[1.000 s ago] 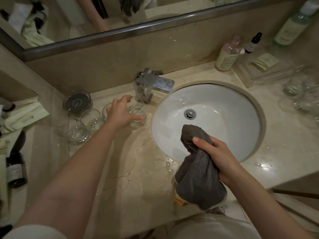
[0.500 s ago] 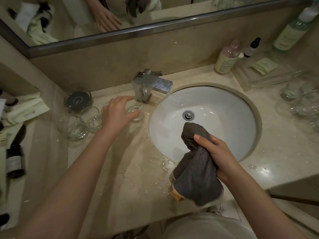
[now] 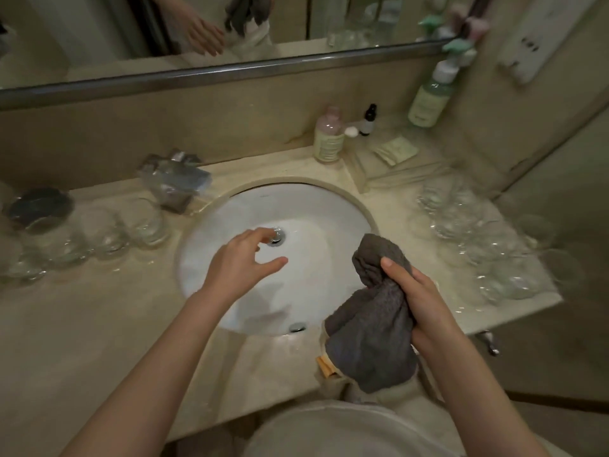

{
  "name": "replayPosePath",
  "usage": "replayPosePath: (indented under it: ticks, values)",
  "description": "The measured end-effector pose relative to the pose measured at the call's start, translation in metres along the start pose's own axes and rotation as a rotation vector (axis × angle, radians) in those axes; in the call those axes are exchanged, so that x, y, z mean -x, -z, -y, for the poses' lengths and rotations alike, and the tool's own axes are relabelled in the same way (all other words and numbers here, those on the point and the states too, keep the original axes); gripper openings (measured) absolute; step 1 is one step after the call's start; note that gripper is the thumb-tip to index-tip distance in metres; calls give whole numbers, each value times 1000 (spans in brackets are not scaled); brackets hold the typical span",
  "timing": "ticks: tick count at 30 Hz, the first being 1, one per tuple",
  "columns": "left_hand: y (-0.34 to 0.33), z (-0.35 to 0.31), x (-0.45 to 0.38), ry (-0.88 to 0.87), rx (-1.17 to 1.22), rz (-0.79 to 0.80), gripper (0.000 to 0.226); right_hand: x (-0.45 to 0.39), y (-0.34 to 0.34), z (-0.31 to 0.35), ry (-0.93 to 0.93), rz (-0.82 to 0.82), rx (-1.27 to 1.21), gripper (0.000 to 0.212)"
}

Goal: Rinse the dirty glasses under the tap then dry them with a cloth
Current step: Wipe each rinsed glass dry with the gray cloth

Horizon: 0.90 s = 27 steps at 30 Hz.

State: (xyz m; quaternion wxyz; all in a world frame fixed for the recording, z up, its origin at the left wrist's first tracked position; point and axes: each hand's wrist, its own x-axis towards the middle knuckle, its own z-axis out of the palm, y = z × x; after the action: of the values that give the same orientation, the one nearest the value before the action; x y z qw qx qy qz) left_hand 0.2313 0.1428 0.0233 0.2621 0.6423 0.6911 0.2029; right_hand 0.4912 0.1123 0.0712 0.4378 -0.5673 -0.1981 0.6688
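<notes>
Left hand [image 3: 244,262] hangs over the basin [image 3: 211,245], fingers loosely spread, holding nothing; fingertips sit just short of the drain [image 3: 276,236]. Right hand [image 3: 418,305] at the basin's right front rim, fingers curled round a bunched grey cloth [image 3: 369,324]; the cloth's lower part drapes past the counter's [image 3: 108,341] front edge.

Glasses, left of the basin: a row [image 3: 99,232] standing on the counter, nearest one [image 3: 145,219] just beside the basin rim, below the tap [image 3: 178,179]. Blur hides the count and whether they touch. A dark round item [image 3: 38,204] sits behind the row, toward the wall.

Glasses, right of the basin: a denser cluster [image 3: 478,239] that fills the counter out to its right edge and front corner. Blurred; no count possible.

Behind the basin, right: a pink-topped bottle [image 3: 328,136] and a small dark dropper bottle [image 3: 368,122] against the backsplash, a flat tray [image 3: 362,173] with sachets [image 3: 395,150] beside them, a green bottle [image 3: 431,94] in the far corner. Mirror [image 3: 99,34] runs above the backsplash.

Open room: the bowl itself, and a wide bare stretch of counter in front of the basin to its left. Water gleams on the front rim near the overflow hole [image 3: 297,327].
</notes>
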Motion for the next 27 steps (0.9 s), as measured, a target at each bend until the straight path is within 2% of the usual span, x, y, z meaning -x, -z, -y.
replayPosePath:
  ticks: [7,14,22,27]
  values:
    - [-89,-110,-38,-73,103,98,47,-3,105,47,35,-154,-103,42]
    - [-144,-188,-80,-191,62,224,48,-5,174,76,102,-258,-192,37]
    - [-192,-231,-118,-250,-110,322,52,-4,215,81,101,-281,-229,38]
    - [-211,-241,-134,-188,-139,272,36,-5,224,79,92,-293,-215,42]
